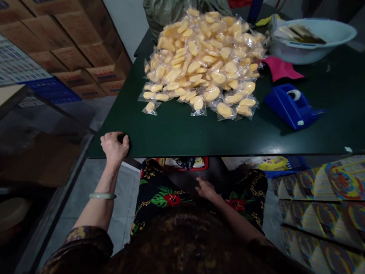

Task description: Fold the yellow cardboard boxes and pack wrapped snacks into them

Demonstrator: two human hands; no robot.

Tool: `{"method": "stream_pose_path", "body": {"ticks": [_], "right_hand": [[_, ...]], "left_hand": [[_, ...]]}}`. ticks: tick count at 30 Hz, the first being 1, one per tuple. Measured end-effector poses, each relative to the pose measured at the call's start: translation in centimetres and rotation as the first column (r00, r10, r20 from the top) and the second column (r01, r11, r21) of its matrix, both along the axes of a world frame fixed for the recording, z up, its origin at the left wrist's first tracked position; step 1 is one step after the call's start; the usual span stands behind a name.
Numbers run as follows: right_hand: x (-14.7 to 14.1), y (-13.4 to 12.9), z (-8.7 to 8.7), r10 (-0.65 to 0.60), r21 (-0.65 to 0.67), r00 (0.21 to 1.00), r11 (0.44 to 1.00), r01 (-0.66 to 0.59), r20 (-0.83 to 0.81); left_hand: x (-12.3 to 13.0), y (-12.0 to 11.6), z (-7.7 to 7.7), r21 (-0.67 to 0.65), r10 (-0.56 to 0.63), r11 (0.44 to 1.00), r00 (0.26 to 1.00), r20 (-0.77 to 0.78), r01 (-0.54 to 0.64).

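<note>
My left hand [114,146], a pale green bangle [102,195] on its wrist, rests at the left front corner of the dark green table [176,132]. Its fingers are curled, with a dark patch between thumb and fingers; what they hold, if anything, I cannot make out. Low over my lap, below the table edge, my right hand [206,189] is loosely open with nothing visible in it. A large heap of yellow oval pieces in clear wrappers [207,65] covers the table's back left part. One wrapped piece [150,107] lies at the heap's front left.
Right of the heap are a blue tape dispenser [291,106], a pink cloth [283,69] and a pale basin [297,51] with packets inside. A green sack [158,2] stands behind. Cartons [57,21] are stacked left; printed boxes [334,216] stand at lower right.
</note>
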State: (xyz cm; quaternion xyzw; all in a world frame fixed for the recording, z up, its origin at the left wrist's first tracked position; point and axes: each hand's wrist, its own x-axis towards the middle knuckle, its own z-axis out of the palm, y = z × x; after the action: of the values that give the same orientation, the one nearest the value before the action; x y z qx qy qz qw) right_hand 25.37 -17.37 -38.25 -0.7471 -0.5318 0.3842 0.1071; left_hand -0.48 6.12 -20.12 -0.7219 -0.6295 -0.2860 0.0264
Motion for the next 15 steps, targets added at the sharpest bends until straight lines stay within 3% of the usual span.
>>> {"method": "stream_pose_path", "body": {"ticks": [15], "right_hand": [[0.5,0.7,-2.3,-0.019,-0.061,0.995,0.998,0.013,-0.098]], "left_hand": [[0.9,-0.6,0.7,-0.025,0.025,0.999,0.999,-0.033,-0.026]]}}
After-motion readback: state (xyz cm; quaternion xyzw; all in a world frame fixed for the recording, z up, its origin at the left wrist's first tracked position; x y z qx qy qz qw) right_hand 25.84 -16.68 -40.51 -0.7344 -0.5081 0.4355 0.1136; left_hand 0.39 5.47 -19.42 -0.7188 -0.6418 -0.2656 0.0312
